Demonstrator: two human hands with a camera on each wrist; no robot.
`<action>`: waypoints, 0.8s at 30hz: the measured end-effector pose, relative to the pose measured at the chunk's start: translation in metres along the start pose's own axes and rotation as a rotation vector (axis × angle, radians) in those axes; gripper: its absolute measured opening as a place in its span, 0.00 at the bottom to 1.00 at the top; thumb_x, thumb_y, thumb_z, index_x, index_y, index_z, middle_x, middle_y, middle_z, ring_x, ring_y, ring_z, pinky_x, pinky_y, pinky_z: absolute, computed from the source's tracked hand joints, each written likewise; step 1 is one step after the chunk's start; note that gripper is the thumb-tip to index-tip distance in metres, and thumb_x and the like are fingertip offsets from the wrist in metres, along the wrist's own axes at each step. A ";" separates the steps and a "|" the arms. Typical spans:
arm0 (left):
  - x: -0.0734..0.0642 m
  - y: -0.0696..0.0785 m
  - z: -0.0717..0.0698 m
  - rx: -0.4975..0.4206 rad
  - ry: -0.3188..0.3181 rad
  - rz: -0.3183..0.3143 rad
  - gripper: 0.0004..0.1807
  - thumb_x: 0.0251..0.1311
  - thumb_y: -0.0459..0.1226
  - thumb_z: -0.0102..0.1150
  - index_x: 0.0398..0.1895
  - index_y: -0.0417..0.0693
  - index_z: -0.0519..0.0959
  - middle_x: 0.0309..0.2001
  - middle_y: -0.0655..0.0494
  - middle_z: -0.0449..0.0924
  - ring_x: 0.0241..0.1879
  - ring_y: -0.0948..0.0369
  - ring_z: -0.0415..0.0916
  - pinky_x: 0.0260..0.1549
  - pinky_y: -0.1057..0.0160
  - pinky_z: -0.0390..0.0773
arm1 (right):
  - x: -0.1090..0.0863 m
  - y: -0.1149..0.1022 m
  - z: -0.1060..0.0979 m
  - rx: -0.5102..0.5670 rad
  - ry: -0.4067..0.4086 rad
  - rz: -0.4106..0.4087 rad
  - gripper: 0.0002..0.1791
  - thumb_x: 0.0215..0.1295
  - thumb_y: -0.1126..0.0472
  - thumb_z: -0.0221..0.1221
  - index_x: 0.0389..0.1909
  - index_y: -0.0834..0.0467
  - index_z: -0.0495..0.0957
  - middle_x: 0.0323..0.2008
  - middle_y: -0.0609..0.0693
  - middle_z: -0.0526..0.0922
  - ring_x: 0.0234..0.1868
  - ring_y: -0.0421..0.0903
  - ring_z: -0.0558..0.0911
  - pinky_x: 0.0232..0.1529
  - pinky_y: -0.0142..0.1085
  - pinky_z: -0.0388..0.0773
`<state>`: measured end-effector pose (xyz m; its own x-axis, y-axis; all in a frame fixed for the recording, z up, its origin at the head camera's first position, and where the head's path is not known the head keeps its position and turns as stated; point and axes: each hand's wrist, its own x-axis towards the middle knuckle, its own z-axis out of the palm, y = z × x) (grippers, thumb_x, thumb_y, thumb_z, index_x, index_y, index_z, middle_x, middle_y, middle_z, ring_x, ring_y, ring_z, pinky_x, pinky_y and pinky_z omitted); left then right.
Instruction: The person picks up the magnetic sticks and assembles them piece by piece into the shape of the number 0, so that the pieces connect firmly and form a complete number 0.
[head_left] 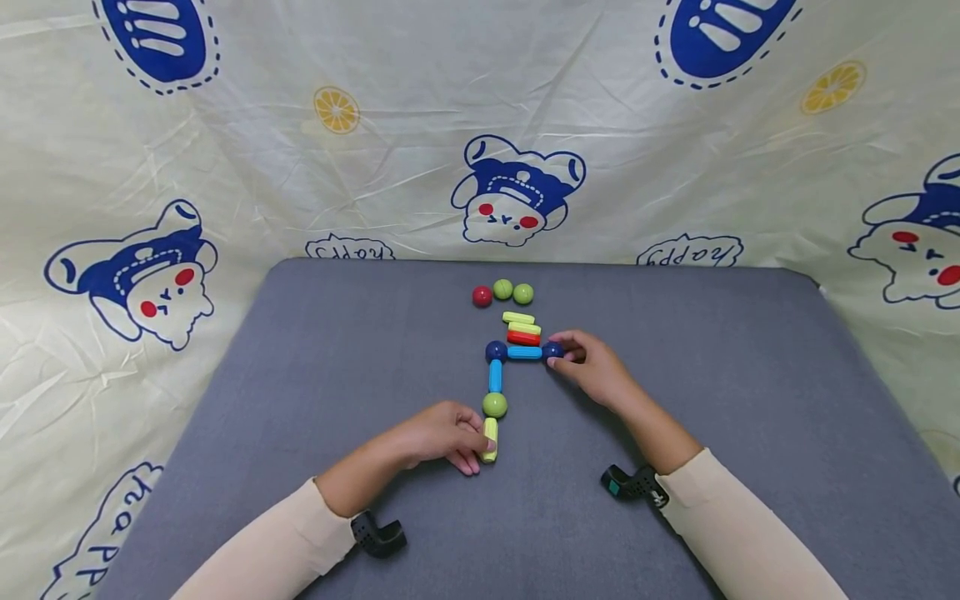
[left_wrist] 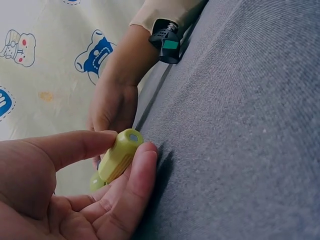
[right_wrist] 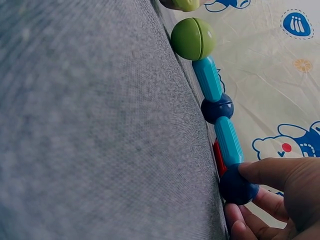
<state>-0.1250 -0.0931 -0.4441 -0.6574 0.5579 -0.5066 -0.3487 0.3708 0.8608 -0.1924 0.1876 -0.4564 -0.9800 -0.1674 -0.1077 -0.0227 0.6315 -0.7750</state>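
An L-shaped chain of balls and rods lies on the grey table. My left hand (head_left: 448, 437) pinches a yellow-green rod (left_wrist: 120, 156) between thumb and fingers, its near end showing a small metallic face. That rod lines up with a green ball (head_left: 495, 406). From the ball a blue rod (head_left: 496, 377) runs up to a dark blue corner ball (head_left: 497, 352), and a second blue rod (head_left: 524, 353) goes right from there. At its end my right hand (head_left: 592, 367) grips another dark blue ball (right_wrist: 238, 185) with thumb and fingers.
Just beyond the chain lie a red rod (head_left: 523, 338) and two yellow-green rods, one being the far rod (head_left: 518, 318). Farther back sit a red ball (head_left: 482, 297) and two green balls, including the right one (head_left: 523, 293). A printed cloth (head_left: 405, 192) hangs behind the table (head_left: 337, 350).
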 end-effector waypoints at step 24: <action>0.007 -0.004 0.003 0.003 0.017 0.023 0.10 0.63 0.39 0.67 0.38 0.42 0.78 0.28 0.54 0.87 0.20 0.64 0.82 0.21 0.67 0.83 | -0.002 0.003 0.001 0.032 0.004 -0.035 0.21 0.72 0.57 0.61 0.62 0.57 0.75 0.55 0.58 0.80 0.51 0.52 0.76 0.48 0.39 0.72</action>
<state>-0.1264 -0.0882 -0.4513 -0.6763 0.5534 -0.4862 -0.3319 0.3602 0.8718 -0.1902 0.1885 -0.4591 -0.9795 -0.1857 -0.0781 -0.0504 0.6010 -0.7976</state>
